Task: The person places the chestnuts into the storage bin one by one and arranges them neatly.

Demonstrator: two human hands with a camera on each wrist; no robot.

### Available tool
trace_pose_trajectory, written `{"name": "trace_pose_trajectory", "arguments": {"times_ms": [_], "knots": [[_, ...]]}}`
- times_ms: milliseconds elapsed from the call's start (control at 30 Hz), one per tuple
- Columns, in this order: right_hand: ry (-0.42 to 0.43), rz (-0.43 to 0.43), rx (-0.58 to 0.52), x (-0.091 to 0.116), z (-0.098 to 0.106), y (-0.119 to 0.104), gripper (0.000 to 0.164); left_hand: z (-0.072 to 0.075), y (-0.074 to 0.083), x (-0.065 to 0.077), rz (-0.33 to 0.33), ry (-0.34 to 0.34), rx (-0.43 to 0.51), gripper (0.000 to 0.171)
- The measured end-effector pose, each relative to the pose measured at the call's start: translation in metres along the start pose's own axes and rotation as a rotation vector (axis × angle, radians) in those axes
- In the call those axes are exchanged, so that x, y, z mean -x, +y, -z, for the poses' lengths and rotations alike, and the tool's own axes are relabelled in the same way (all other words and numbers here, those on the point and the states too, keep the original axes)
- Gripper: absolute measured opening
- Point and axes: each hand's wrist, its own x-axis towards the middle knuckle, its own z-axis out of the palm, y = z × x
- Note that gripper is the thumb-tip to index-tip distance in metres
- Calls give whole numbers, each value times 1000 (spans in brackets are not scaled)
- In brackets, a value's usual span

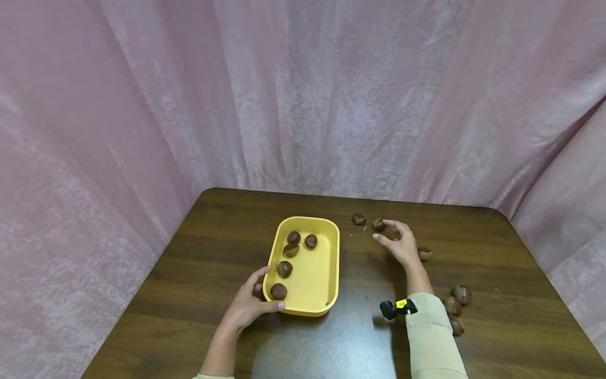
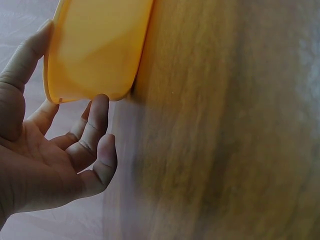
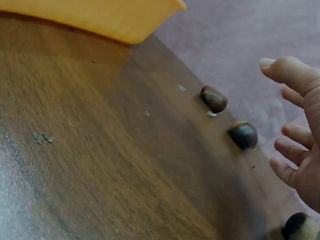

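Observation:
My left hand (image 1: 248, 301) grips the near left corner of a yellow plastic tray (image 1: 335, 273), thumb at the near rim and fingers along the left side. The left wrist view shows the same hand (image 2: 65, 135) against the tray wall (image 2: 100, 55). Several brown chestnuts lie inside along the tray's left part, one chestnut (image 1: 284, 269) midway down. On the right, my right hand (image 1: 401, 245) reaches over the table with fingers spread, right by a chestnut (image 1: 378, 225). In the right wrist view a gap shows between those fingers (image 3: 290, 175) and the dark chestnut (image 3: 243, 135).
Another chestnut (image 1: 359, 219) lies at the back, beside small pale crumbs. One chestnut (image 1: 424, 253) sits behind the right wrist, and a group of 3, including this chestnut (image 1: 461, 295), lies beside the right sleeve. Pink curtains (image 1: 331, 105) hang behind the wooden table (image 1: 189, 295).

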Motion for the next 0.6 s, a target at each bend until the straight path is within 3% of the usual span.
{"name": "trace_pose_trajectory", "arguments": {"times_ms": [300,600], "knots": [[105,-70,-28,-13,-7,19,64,1,0,0,-4,-2,-9,92],[134,-137,59,-24,-10,30,72,1,-1,0,-1,-23,0,92]]}}
